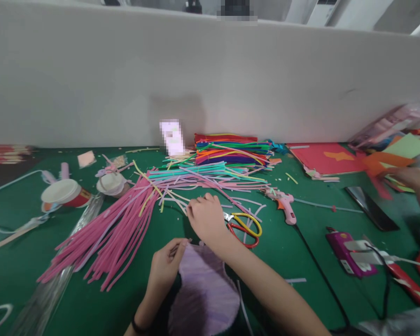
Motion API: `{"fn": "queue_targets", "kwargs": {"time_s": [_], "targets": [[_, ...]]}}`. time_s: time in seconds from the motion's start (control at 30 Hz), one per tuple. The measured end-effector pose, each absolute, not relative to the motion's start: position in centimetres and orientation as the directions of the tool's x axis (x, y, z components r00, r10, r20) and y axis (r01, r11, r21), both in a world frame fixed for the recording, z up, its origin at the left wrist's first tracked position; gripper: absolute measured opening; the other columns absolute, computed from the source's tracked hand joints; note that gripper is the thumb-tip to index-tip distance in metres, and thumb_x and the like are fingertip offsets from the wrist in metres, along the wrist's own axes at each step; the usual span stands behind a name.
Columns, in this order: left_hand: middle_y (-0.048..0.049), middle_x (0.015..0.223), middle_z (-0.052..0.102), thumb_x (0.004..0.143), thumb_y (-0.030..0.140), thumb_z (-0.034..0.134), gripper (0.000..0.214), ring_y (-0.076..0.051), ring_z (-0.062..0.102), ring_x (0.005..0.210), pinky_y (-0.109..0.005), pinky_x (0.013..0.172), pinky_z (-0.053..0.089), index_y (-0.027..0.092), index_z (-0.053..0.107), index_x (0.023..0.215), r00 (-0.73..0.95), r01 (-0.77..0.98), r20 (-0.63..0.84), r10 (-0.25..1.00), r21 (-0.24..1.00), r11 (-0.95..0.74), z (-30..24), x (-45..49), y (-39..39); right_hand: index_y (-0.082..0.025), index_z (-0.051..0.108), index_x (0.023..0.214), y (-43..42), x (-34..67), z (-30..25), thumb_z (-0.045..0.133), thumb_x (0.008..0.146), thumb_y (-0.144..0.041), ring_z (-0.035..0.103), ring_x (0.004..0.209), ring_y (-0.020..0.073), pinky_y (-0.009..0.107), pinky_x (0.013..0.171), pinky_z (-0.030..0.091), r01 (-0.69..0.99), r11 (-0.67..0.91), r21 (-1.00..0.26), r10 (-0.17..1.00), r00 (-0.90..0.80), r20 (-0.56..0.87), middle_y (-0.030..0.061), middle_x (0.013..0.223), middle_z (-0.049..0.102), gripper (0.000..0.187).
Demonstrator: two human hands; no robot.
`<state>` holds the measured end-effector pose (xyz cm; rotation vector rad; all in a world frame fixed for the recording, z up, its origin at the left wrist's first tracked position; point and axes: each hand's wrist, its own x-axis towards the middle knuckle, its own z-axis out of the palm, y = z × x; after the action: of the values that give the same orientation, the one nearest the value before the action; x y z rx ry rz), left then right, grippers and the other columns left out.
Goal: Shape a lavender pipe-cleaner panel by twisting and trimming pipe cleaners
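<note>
My left hand (166, 262) pinches the upper left edge of a lilac fan-shaped piece of ribbed material (205, 291) that lies close to me on the green table (301, 261). My right hand (207, 218) reaches forward, fingers curled, its tips on thin pale pipe cleaners (182, 198) at the edge of a spread of pink ones (108, 235). What the right fingers hold, if anything, is hidden. Scissors with red and yellow handles (245, 227) lie just right of that hand.
A stack of coloured pipe cleaners (231, 149) lies by the white partition. A pink glue gun (285, 205), a purple glue gun (350, 254), paper cups (65, 193), red card sheets (327, 158) and cables lie around. Another person's hand (408, 179) works at the right.
</note>
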<state>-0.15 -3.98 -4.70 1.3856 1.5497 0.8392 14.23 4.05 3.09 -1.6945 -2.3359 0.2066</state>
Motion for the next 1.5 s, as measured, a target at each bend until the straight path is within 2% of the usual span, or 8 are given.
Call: {"fn": "queue_targets", "kwargs": {"time_s": [0.23,0.4,0.57,0.77,1.0,1.1,1.27,1.5], "targets": [[-0.0053,0.083,0.075,0.081,0.044,0.059,0.028,-0.021,0.07,0.076,-0.023,0.069,0.053,0.019,0.073,0.082,-0.023,0.375,-0.177,0.984,0.911,0.172,-4.6,-0.2,-4.0,-0.021,0.067,0.083,4.6,17.6,4.5,0.055,0.09,-0.027,0.057,0.084,0.0188,0.031,0.082,0.036,0.742,0.282,-0.609,0.94,-0.086,0.33,0.0013,0.081,0.07,0.016],[-0.0059,0.085,0.075,0.08,0.043,0.06,0.027,-0.022,0.07,0.08,-0.023,0.07,0.053,0.019,0.073,0.083,-0.04,0.357,-0.187,0.982,0.915,0.189,-4.6,-0.1,-4.0,-0.022,0.068,0.083,4.3,18.9,4.9,0.056,0.09,-0.027,0.059,0.081,0.0179,0.029,0.08,0.037,0.662,0.286,-0.693,0.938,-0.045,0.345,0.0005,0.08,0.07,0.014],[-0.0066,0.085,0.074,0.078,0.043,0.063,0.028,-0.02,0.07,0.079,-0.024,0.069,0.054,0.018,0.071,0.089,-0.073,0.287,-0.215,0.974,0.93,0.227,-4.4,0.2,-4.0,-0.021,0.068,0.085,3.7,19.0,4.5,0.052,0.092,-0.031,0.058,0.068,0.0159,0.027,0.069,0.037,0.647,0.242,-0.723,0.963,-0.067,0.262,-0.0002,0.068,0.064,0.02],[-0.0065,0.078,0.072,0.068,0.042,0.073,0.034,-0.019,0.068,0.075,-0.024,0.067,0.053,0.014,0.07,0.088,-0.112,0.152,-0.285,0.952,0.942,0.3,-4.0,-0.1,-3.8,-0.02,0.067,0.086,2.3,19.9,3.9,0.05,0.093,-0.039,0.051,0.05,0.0109,0.022,0.054,0.036,0.41,0.117,-0.904,0.973,-0.228,0.022,-0.0055,0.052,0.056,0.026],[-0.0094,0.091,0.075,0.067,0.041,0.076,0.042,-0.023,0.069,0.089,-0.027,0.075,0.053,0.014,0.067,0.098,-0.23,-0.091,-0.317,0.92,0.948,0.304,-4.0,-0.8,-3.2,-0.02,0.063,0.094,-0.5,21.3,2.8,0.053,0.091,-0.03,0.067,0.069,0.0137,0.024,0.068,0.047,0.301,0.008,-0.954,0.906,-0.406,-0.12,-0.001,0.074,0.072,0.014],[-0.0123,0.096,0.075,0.066,0.041,0.077,0.044,-0.025,0.069,0.093,-0.029,0.078,0.054,0.013,0.066,0.099,-0.196,-0.165,-0.371,0.908,0.925,0.342,-3.5,-0.5,-3.1,-0.019,0.062,0.086,-0.9,21.5,1.6,0.056,0.089,-0.032,0.066,0.066,0.014,0.024,0.064,0.046,0.334,-0.034,-0.942,0.924,-0.349,-0.157,0.0002,0.072,0.071,0.015],[-0.0158,0.106,0.073,0.067,0.036,0.076,0.045,-0.026,0.069,0.097,-0.031,0.081,0.054,0.011,0.065,0.102,-0.189,-0.248,-0.418,0.889,0.896,0.369,-2.6,-0.2,-3.0,-0.019,0.065,0.075,-0.9,21.3,0.3,0.062,0.085,-0.035,0.057,0.06,0.0134,0.024,0.057,0.039,0.524,0.038,-0.851,0.981,-0.182,-0.069,-0.0004,0.067,0.067,0.019],[-0.0138,0.098,0.074,0.068,0.04,0.076,0.045,-0.023,0.07,0.087,-0.028,0.074,0.055,0.01,0.068,0.101,-0.208,-0.286,-0.405,0.89,0.896,0.341,-3.3,-0.5,-3.2,-0.02,0.063,0.071,-1.0,20.6,-0.8,0.06,0.084,-0.036,0.056,0.058,0.0138,0.024,0.057,0.039,0.499,-0.062,-0.865,0.994,-0.044,-0.096,-0.0014,0.062,0.064,0.022]]}}
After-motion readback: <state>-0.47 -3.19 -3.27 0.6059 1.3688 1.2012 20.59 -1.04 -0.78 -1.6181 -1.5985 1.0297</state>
